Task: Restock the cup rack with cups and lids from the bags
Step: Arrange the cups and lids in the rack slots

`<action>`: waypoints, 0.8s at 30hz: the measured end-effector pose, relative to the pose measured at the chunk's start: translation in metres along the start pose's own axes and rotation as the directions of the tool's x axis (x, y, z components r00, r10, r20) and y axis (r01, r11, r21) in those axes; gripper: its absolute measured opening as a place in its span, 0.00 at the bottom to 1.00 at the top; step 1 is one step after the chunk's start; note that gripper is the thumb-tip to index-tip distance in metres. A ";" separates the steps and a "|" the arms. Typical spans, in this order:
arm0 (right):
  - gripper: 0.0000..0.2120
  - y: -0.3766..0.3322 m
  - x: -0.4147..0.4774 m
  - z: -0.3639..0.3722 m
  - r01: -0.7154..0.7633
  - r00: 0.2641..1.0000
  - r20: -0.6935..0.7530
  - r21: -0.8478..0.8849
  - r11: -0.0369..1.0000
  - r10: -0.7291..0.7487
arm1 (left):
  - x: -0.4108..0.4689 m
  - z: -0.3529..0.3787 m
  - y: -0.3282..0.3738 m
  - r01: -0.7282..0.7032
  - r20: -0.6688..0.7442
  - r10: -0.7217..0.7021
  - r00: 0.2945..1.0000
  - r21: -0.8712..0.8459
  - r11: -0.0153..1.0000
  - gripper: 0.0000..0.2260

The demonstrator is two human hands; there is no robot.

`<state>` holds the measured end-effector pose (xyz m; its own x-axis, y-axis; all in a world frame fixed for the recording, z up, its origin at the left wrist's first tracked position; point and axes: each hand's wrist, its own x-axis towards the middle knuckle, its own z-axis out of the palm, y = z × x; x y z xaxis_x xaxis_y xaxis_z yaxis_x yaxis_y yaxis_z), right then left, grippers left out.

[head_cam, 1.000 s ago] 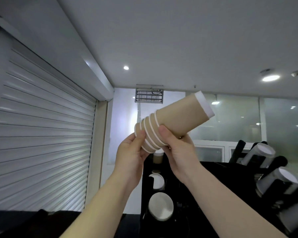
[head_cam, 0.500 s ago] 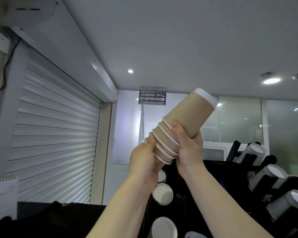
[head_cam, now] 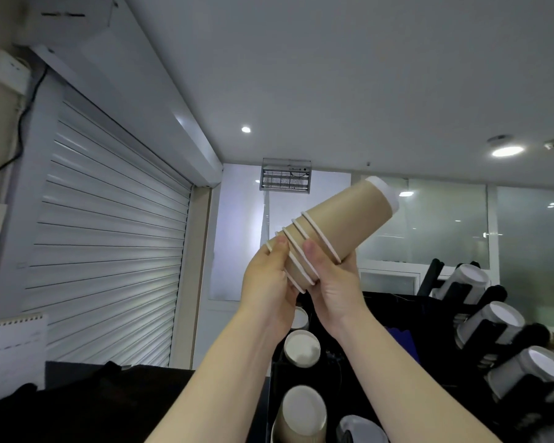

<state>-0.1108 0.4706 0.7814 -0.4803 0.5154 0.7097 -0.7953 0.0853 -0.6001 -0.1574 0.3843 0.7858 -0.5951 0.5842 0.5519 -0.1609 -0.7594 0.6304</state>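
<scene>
Holding a nested stack of tan paper cups with white rolled rims (head_cam: 330,233) tilted, bases up-right, above the black cup rack (head_cam: 349,318). Left hand (head_cam: 269,282) pinches the lowest rims; right hand (head_cam: 333,282) wraps the stack just beside it. Light, crushable; grip at stiff rims, not walls.

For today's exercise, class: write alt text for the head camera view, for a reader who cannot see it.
Two bare hands, left hand and right hand, hold up a nested stack of brown paper cups, tilted with its base up and to the right. Below stands a black cup rack holding more cups.
</scene>
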 end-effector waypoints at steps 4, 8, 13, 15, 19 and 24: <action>0.35 -0.003 0.001 -0.006 0.108 0.994 -0.005 -0.142 0.984 -0.110 | -0.002 -0.002 0.006 0.107 -0.004 -0.107 0.994 0.024 0.994 0.12; 0.31 -0.011 0.001 -0.009 0.182 0.982 0.082 -0.166 0.969 -0.171 | -0.001 0.001 0.014 0.183 -0.002 -0.183 0.983 0.033 0.983 0.10; 0.32 -0.011 0.000 -0.010 0.118 0.987 0.132 -0.174 0.978 -0.095 | -0.007 -0.001 0.014 0.194 -0.062 -0.194 0.979 -0.012 0.981 0.12; 0.35 -0.010 -0.001 -0.011 0.065 0.992 0.114 -0.163 0.984 -0.047 | -0.009 -0.007 0.014 0.221 -0.106 -0.224 0.969 -0.041 0.975 0.15; 0.34 -0.017 0.003 -0.016 -0.054 0.994 0.090 -0.040 0.998 0.058 | -0.014 -0.024 0.011 0.275 -0.153 -0.282 0.947 -0.066 0.959 0.14; 0.32 -0.014 0.006 -0.021 -0.049 0.998 -0.032 -0.024 0.999 0.048 | -0.011 -0.048 0.007 0.230 -0.240 -0.220 0.946 0.016 0.973 0.12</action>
<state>-0.0952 0.4909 0.7861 -0.5063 0.5457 0.6677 -0.7618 0.0799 -0.6429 -0.1898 0.3590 0.7579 -0.7165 0.6503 0.2524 -0.2810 -0.6002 0.7489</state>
